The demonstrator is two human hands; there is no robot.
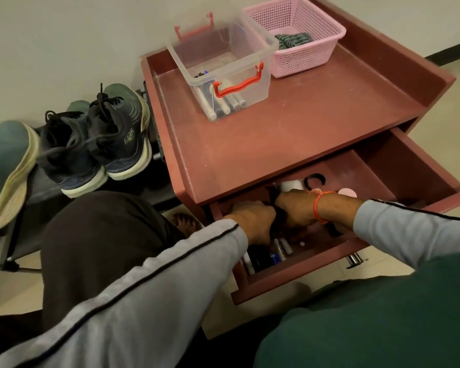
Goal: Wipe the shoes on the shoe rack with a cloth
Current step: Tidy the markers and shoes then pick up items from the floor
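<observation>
While both hands (pixel 274 213) clutch something dark inside the open drawer (pixel 303 272), shoes (pixel 96 144) on rack beside cabinet.

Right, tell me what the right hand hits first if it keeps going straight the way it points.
The right hand points left across the open drawer, so it would likely meet the left hand first; a dark item sits between them, and depth there is unclear.

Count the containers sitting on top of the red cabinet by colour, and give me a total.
Clear box with red handles: 1
Pink basket: 1
Total: 2
Both stand on the cabinet top, touching at one corner.
</observation>
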